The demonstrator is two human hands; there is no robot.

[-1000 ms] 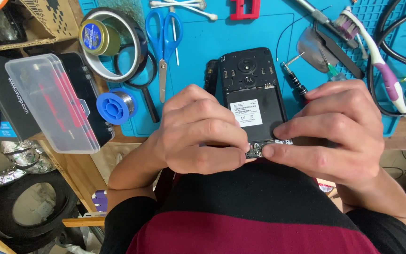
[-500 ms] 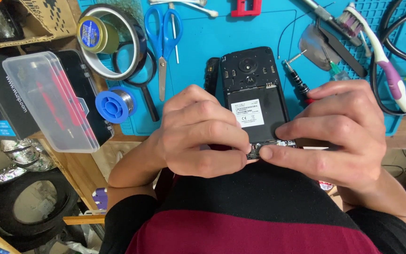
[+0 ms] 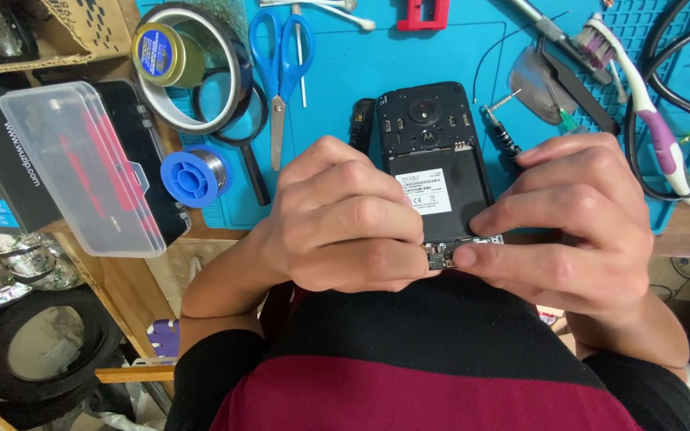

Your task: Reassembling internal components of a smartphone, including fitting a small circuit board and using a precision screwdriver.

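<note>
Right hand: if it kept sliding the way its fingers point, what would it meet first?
Likely the left hand: the right hand points its fingers across the opened phone toward it, fingertips almost meeting.

hands: two, left hand at 9 o'clock, right hand at 3 o'clock
opened phone: one
scissors: one
toothbrush: one
solder spool: one
tape rolls: two

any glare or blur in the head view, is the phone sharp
Head view: even light, soft shadows; phone and both hands, left and right, are sharp; mild glare on the clear plastic case; edges bend slightly from the wide lens.
</note>
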